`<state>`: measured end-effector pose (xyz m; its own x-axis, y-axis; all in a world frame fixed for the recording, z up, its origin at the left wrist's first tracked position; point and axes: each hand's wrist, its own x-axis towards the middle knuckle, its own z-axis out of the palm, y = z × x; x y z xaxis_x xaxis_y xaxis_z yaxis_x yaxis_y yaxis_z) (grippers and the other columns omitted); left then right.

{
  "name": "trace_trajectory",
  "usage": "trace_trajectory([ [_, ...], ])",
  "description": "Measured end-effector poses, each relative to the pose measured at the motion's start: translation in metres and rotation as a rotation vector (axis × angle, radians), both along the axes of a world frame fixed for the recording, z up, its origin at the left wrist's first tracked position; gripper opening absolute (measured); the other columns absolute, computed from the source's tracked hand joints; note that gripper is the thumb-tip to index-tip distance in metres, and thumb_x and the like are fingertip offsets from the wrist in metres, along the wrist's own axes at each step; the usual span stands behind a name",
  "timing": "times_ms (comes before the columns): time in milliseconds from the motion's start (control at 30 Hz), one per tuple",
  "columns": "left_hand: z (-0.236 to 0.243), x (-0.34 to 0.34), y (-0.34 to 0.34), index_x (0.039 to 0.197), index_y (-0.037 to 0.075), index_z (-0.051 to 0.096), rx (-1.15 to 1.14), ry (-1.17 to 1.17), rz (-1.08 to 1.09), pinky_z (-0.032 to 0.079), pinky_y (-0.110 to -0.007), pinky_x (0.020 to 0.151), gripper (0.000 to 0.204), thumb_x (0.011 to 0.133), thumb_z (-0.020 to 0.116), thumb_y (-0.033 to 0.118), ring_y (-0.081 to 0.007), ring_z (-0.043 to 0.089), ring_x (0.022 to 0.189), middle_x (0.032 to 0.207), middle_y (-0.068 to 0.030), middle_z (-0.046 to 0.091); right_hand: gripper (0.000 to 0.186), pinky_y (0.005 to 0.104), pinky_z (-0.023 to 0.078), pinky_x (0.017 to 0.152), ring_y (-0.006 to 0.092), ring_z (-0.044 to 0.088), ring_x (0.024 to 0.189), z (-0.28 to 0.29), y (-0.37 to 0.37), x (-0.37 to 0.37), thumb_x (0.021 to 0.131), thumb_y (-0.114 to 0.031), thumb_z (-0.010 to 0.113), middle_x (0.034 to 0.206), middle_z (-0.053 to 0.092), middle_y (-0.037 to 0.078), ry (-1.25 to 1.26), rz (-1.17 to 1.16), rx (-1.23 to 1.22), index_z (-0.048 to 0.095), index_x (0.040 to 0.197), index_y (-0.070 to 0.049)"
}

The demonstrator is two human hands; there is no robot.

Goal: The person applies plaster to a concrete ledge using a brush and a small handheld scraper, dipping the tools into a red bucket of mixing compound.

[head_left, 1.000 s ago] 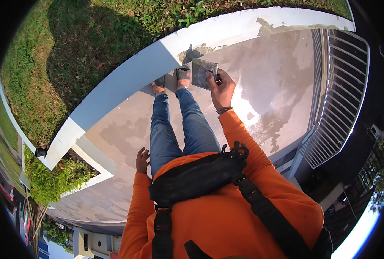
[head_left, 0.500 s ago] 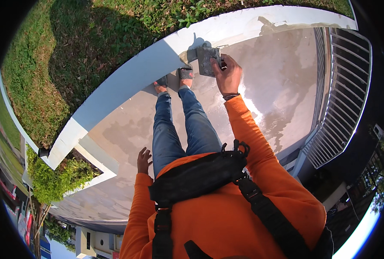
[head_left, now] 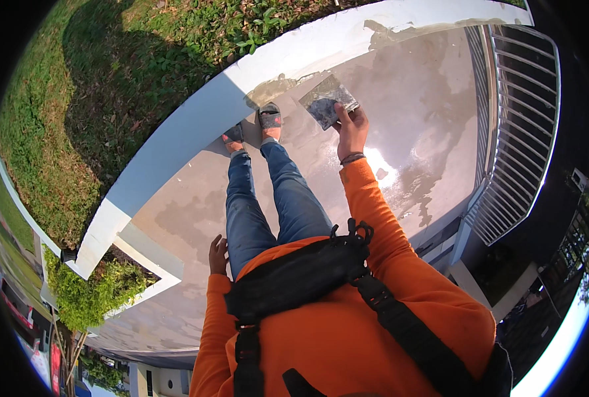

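Observation:
My right hand (head_left: 353, 134) is closed on the near edge of a flat, squarish scraper (head_left: 329, 101) smeared with grey paste, the thumb lying on its upper face. The scraper hangs over the floor, apart from the low white wall (head_left: 294, 61). A damp grey-beige patch (head_left: 271, 87) marks the wall's side near my feet. My left hand (head_left: 218, 255) hangs beside my left thigh with nothing in it, its fingers loosely apart.
My sandalled feet (head_left: 269, 119) stand on the smooth, blotchy floor (head_left: 420, 126) close to the wall. Grass (head_left: 142, 86) lies beyond the wall. A metal railing (head_left: 523, 126) runs along the right, and a planter with a leafy shrub (head_left: 89, 288) stands at the left.
My right hand has drawn the scraper away from the wall, turning its face upward. The patch on the wall now shows more fully. My left hand stays beside my thigh.

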<state>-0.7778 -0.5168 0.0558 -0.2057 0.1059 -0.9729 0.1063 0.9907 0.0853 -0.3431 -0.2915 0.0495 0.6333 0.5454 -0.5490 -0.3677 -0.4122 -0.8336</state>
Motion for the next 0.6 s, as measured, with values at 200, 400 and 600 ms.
trace_trajectory([
  [200,0.0,0.006,0.005,0.136,0.014,0.046,0.021,0.002,-0.028,0.045,-0.039,0.081,0.055,0.09,0.058,0.04,-0.0217,0.054,0.111,0.121,-0.0099,0.057,0.021,0.0303,0.054,0.073,0.0138,0.063,0.079,-0.011,-0.002,-0.008,0.084,-0.015,0.069,0.089,0.065,0.005,0.177,0.032,0.028,0.06,0.1,-0.004],
  [400,0.004,0.013,0.011,0.136,0.013,0.046,0.03,0.01,-0.006,0.046,-0.038,0.082,0.05,0.092,0.056,0.036,-0.0212,0.055,0.109,0.119,-0.0084,0.058,0.02,0.0319,0.056,0.07,0.014,0.064,0.076,-0.018,0.011,-0.033,0.083,-0.013,0.07,0.085,0.064,0.005,0.194,0.0,0.026,0.057,0.096,-0.005],
  [600,0.009,0.019,0.012,0.136,0.013,0.046,0.012,0.031,-0.011,0.047,-0.038,0.082,0.049,0.093,0.056,0.035,-0.0202,0.055,0.107,0.118,-0.0085,0.059,0.019,0.0308,0.056,0.068,0.0138,0.063,0.074,-0.016,-0.011,-0.04,0.084,-0.013,0.069,0.085,0.064,0.005,0.203,-0.098,-0.012,0.057,0.096,-0.003],
])
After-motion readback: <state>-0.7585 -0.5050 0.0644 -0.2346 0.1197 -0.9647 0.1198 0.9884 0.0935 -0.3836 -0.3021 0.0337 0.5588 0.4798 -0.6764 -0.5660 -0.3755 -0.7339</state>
